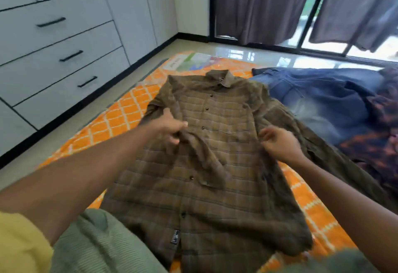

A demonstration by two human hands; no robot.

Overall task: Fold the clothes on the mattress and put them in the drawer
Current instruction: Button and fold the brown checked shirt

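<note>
A brown checked shirt (217,188) lies front up, buttoned, on the orange patterned mattress (120,113), collar at the far end. My left hand (172,127) grips the shirt's left sleeve, which is folded across the chest. My right hand (280,143) hovers with curled fingers at the shirt's right side; whether it pinches the cloth is unclear. Blue jeans (318,98) lie to the right of the shirt. A dark orange-patterned garment (379,143) lies at the far right. The white drawers (64,57) with black handles stand along the left wall.
A strip of tiled floor (112,91) runs between the mattress and the drawers. Dark curtains (258,5) hang over a glass sliding door at the back. My knees in green trousers (103,244) rest at the mattress's near edge.
</note>
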